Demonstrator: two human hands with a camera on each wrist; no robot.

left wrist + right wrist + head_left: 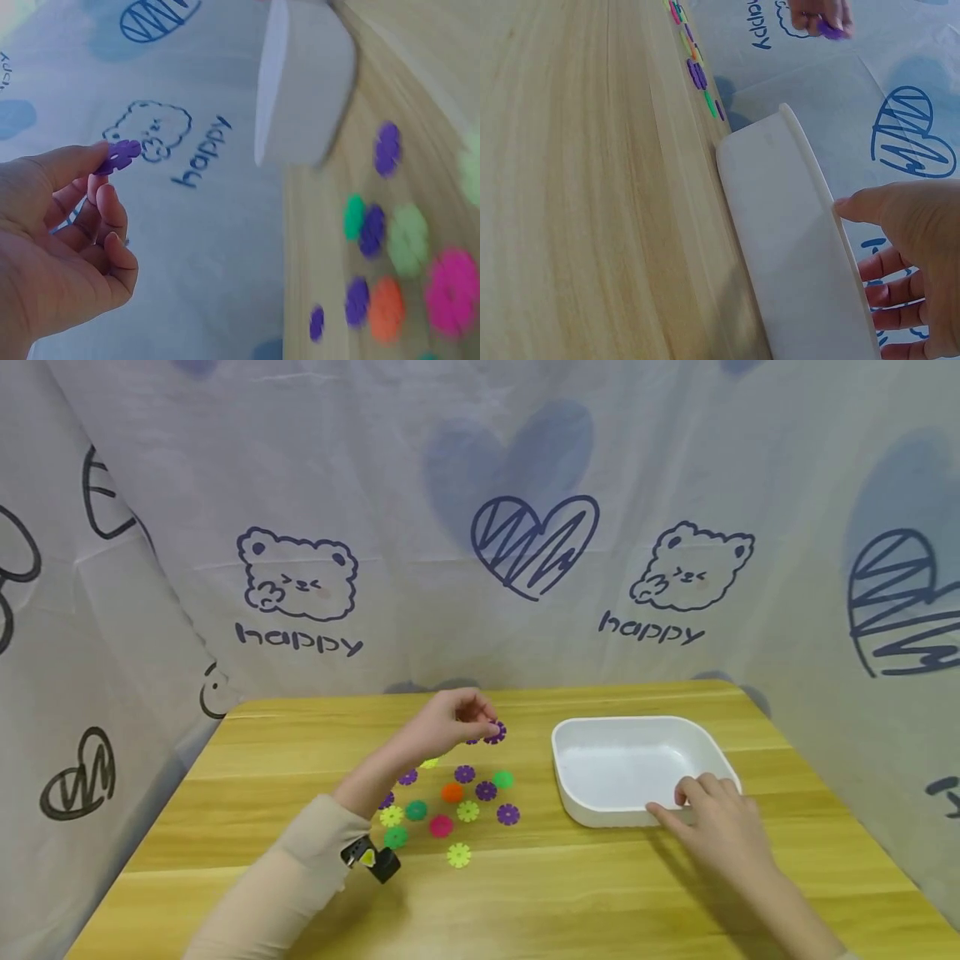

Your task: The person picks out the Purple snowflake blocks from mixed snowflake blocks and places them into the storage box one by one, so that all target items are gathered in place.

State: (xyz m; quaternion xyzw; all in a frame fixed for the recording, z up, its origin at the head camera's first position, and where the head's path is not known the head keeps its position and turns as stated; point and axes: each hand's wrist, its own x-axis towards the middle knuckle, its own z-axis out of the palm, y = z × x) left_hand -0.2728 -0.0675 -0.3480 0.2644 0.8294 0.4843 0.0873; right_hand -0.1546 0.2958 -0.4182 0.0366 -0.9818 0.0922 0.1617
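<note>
My left hand (448, 725) pinches a purple snowflake-shaped disc (120, 156) between thumb and fingers, raised above the far part of the table. Its other fingers curl loosely below the disc in the left wrist view. My right hand (722, 828) holds the near rim of a white plastic basin (607, 817), with the thumb on the rim and the fingers over its inner side. No disc shows inside the basin. Several discs lie scattered on the table left of it, among them an orange disc (452, 792), a pink disc (441, 826) and a purple disc (507, 814).
The wooden table (570, 893) ends at a cloth backdrop (420, 593) printed with hearts and bears. My left forearm passes over part of the scattered discs and hides some table behind it. A small black device (372, 858) sits on the left wrist.
</note>
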